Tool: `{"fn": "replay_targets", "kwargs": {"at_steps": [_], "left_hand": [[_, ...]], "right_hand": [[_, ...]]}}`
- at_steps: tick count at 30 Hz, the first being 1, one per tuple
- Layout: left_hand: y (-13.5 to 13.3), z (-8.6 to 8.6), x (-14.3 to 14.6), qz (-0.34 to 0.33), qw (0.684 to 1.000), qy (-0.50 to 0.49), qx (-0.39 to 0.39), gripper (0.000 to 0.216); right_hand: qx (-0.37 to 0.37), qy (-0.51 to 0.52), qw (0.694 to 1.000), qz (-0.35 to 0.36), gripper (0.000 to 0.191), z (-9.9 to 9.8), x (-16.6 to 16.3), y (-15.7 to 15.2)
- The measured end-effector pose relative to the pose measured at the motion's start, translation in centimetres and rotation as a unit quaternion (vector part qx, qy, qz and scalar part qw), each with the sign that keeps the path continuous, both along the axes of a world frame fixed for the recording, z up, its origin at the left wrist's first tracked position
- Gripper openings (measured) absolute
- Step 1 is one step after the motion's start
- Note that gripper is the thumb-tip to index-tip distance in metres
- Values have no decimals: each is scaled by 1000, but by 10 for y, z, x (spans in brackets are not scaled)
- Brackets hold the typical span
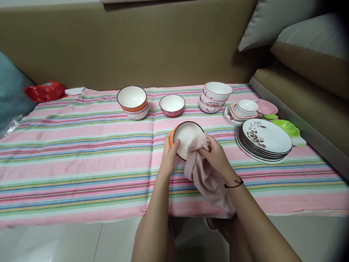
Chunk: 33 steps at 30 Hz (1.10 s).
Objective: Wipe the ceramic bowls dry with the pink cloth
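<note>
My left hand [170, 154] grips the left side of an orange bowl [185, 135] with a dark rim and a white inside, its thumb over the edge. The bowl is tilted so that its inside faces me. A pale pink cloth [200, 167] is bunched in my right hand [215, 154], pressed to the bowl's right side and hanging down toward the table edge. Some right fingers are hidden behind the bowl and cloth. Beyond the held bowl stands a small red bowl [172, 105] with a white inside.
Stacked bowls with an orange one on top [132, 99] stand back left; white patterned bowls [214, 98] are stacked back right. Rightward lie stacked plates [265, 136], small dishes [245, 108], a pink bowl [267, 108] and a green leaf-shaped dish [289, 131]. A red bundle [46, 91] lies far left on the striped cloth [81, 156].
</note>
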State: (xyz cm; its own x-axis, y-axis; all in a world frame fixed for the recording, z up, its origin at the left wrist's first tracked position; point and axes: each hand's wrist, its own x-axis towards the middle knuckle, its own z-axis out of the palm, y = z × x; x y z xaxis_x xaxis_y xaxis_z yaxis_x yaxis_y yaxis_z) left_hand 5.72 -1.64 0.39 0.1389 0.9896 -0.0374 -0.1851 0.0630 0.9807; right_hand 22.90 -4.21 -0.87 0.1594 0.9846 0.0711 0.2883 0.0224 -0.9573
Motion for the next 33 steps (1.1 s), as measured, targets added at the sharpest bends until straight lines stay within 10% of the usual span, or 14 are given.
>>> {"fn": "replay_targets", "kwargs": {"at_steps": [9,18,33], "left_hand": [[-3,22,-18,-187,971,140,53,30],[-4,22,-15,-326,928,176,-43,31],[-3,7,-7,-173,975,133,-47,39]], "right_hand": [[2,-101,995,9,14,0,15,3],[100,-191,974,62,43,13,1,-3],[150,-55,981,-114,29,19,2,-6]]}}
